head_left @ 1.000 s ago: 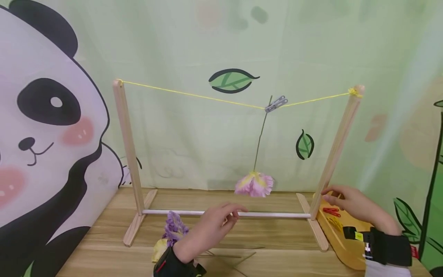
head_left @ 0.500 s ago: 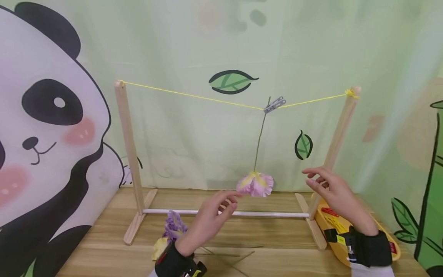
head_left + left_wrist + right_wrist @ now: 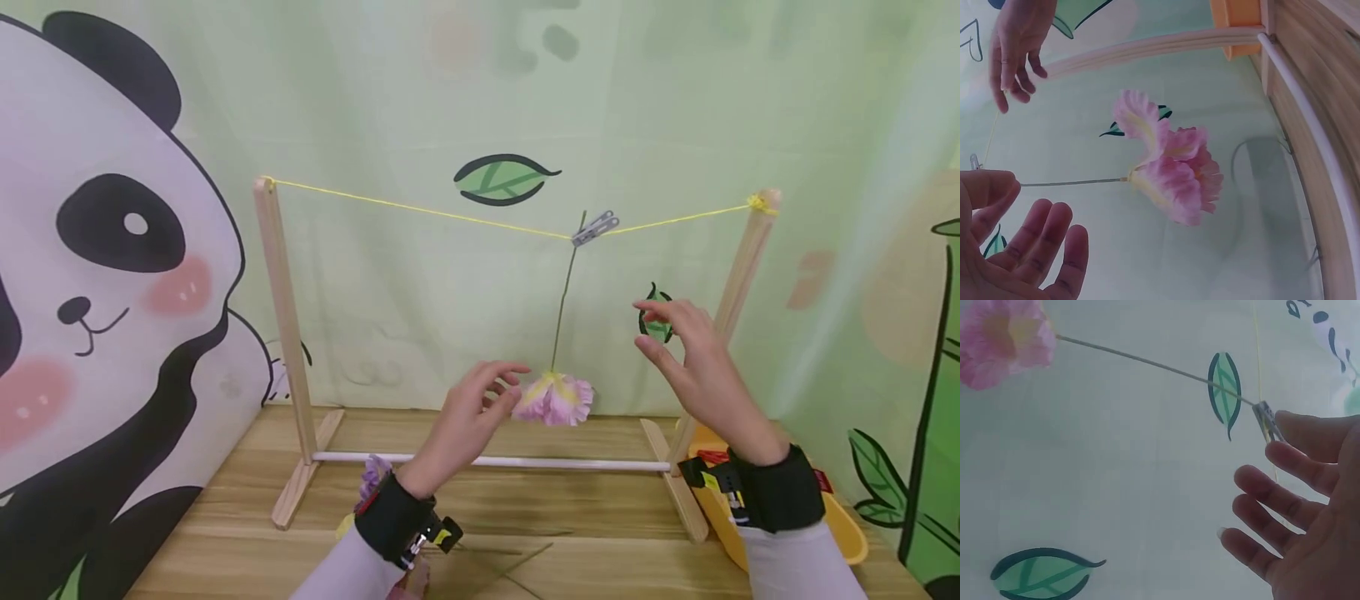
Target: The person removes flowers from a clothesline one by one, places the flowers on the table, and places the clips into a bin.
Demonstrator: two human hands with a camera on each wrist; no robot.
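A pink artificial flower (image 3: 558,400) hangs head-down on its thin stem (image 3: 564,300) from a yellow string (image 3: 420,206). A grey clothespin (image 3: 596,227) clips the stem to the string. My left hand (image 3: 472,417) is raised at the flower's left edge, fingers loosely bent and holding nothing. My right hand (image 3: 693,358) hovers below and right of the clothespin, thumb and index finger spread apart. In the right wrist view those fingertips overlap the end of the clothespin (image 3: 1265,419). The left wrist view shows the flower (image 3: 1175,162) beyond my left fingers (image 3: 1047,228).
The string is tied between two wooden posts (image 3: 285,333), joined low down by a white rod (image 3: 585,464). A purple flower (image 3: 372,477) and several stems (image 3: 525,560) lie on the table, partly behind my left wrist. At right, a yellow tray (image 3: 847,533) holds a red clothespin (image 3: 712,456).
My right hand has risen from beside the tray and right post, moving up and left toward the clothespin. My left hand has risen to the hanging flower's left side.
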